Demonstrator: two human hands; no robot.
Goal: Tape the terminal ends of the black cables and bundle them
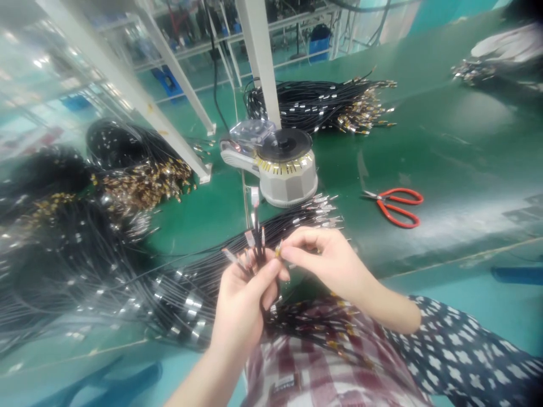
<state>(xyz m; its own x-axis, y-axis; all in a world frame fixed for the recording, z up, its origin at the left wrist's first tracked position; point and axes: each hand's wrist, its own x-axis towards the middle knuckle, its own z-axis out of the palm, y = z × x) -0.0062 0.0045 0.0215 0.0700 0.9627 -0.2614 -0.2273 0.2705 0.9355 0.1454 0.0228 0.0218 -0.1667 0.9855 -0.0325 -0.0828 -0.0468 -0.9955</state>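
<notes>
Black cables with white-tagged ends stand up out of my left hand, whose fingers are wrapped round them. Close beside it, the thumb and forefinger of my right hand pinch a small yellowish piece at a cable end; its exact kind is too blurred to make out. More cables with metal tips lie across my lap below both hands. Just beyond my hands, a bundle of black cables with silvery ends rests on the green table.
A white round tape dispenser with yellow tabs stands ahead. Red-handled scissors lie to its right. Cable heaps are at the back and left. White posts rise from the green table.
</notes>
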